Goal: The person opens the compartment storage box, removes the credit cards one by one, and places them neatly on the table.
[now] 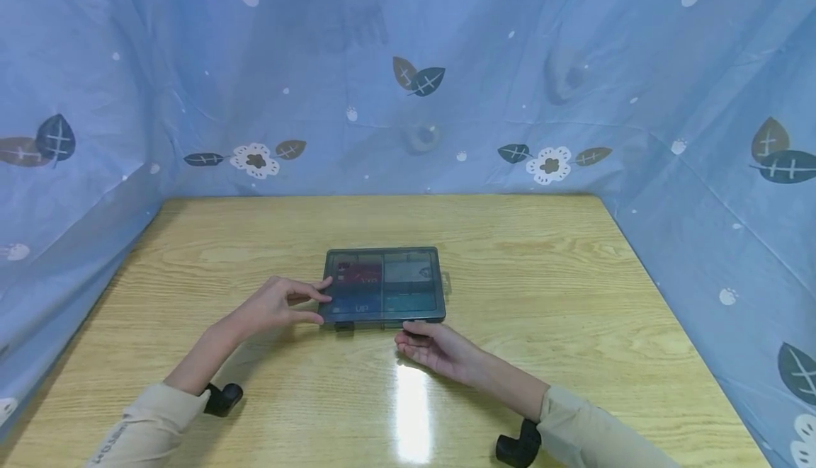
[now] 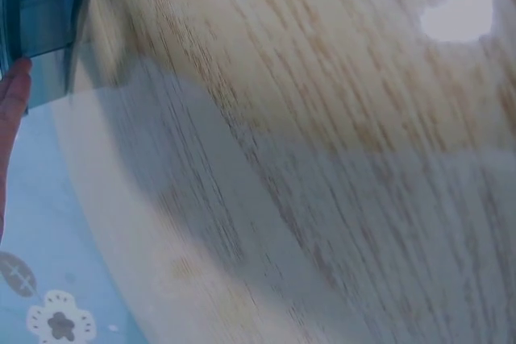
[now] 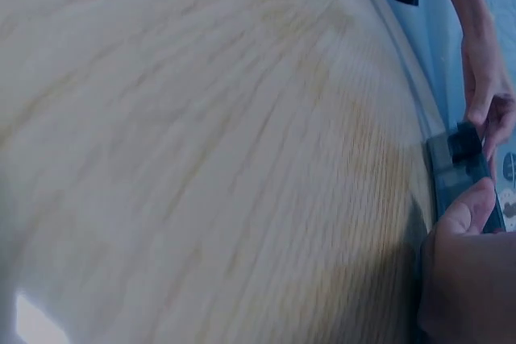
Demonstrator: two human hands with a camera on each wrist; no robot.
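A dark translucent plastic case [image 1: 408, 289] lies near the middle of the table, with card-like pieces in red, blue, pale grey and teal showing through its divided lid. My left hand [image 1: 280, 305] holds its left end, thumb by the front corner and fingertips on the side edge. At the front edge, my right hand [image 1: 443, 349] has its thumb along the rim and its other fingers curled below. The right wrist view shows the thumb [image 3: 472, 207] against the case's front side. A black latch [image 1: 345, 326] is visible near the front left. One left fingertip touches the case [image 2: 48, 6] in the left wrist view.
The wooden table [image 1: 542, 255] reflects a bright light patch in front of the case. Blue patterned cloth [image 1: 408, 50] hangs behind and along both sides. A clear tab [image 1: 446, 282] sticks out from the case's right side. Black wrist mounts [image 1: 223, 398] sit at both sleeves.
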